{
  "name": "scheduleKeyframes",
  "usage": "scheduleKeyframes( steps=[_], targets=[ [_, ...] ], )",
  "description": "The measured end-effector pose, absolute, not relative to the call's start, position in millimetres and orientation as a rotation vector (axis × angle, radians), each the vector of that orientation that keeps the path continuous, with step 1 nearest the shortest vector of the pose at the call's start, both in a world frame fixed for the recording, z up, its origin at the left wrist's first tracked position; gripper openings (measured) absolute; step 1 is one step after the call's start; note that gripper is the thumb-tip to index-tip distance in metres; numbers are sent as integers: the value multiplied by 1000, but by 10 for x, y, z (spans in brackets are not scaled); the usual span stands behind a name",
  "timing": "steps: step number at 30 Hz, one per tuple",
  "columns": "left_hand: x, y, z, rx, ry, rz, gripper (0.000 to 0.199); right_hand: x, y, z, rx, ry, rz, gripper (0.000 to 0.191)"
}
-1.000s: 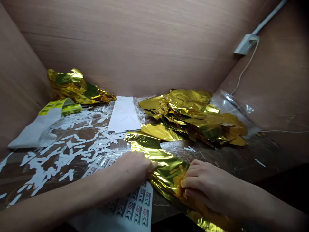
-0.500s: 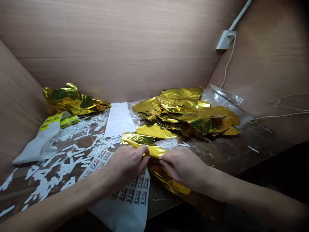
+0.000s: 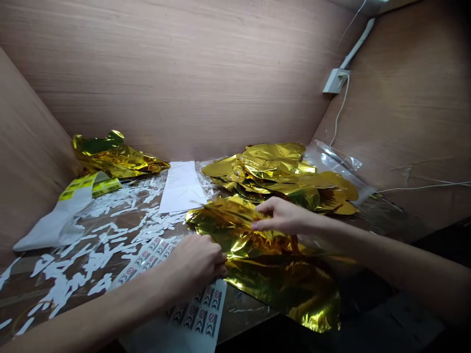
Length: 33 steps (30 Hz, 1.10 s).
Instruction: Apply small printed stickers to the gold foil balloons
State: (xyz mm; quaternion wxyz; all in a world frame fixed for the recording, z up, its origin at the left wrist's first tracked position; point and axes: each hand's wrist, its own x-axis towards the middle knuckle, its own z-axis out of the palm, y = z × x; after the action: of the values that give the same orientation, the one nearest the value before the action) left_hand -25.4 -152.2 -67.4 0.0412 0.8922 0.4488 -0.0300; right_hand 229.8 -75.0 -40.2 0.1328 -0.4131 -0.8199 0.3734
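Observation:
A shiny gold foil balloon (image 3: 283,279), flat and uninflated, spreads in front of me and hangs past the table's front edge. My left hand (image 3: 200,260) is closed, pinching the balloon's left edge. Higher and to the right, my right hand (image 3: 281,215) grips a crumpled upper part of the same foil between thumb and fingers. Beneath my left hand and forearm lies a sheet of stickers (image 3: 202,311) with CE and warning marks, partly covered by the arm.
Behind my right hand is a pile of gold foil balloons (image 3: 279,166). More gold foil (image 3: 117,157) lies back left, near a white strip with yellow labels (image 3: 69,206). White paper (image 3: 180,186) and paper scraps (image 3: 88,264) cover the left. A socket box (image 3: 335,81) hangs on the wall.
My right hand has moved up and right, away from my left hand, lifting part of the foil. The balloon now lies more spread out. My left hand has dropped slightly.

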Motion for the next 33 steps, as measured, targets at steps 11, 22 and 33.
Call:
scheduleKeyframes(
  steps=[11, 22, 33],
  targets=[
    [-273, -1483, -742, 2630, 1391, -137, 27, 3420, 993, 2043, -1255, -1591, -119, 45],
    [-237, -1514, -749, 2639, 1391, -184, 31, 3169, 995, 202, -1059, -2686, -413, 42],
    [-251, -1465, -687, 2519, 1475, -62, 27, 2548, -490, -121, -705, -2881, 256, 62]
  ],
)
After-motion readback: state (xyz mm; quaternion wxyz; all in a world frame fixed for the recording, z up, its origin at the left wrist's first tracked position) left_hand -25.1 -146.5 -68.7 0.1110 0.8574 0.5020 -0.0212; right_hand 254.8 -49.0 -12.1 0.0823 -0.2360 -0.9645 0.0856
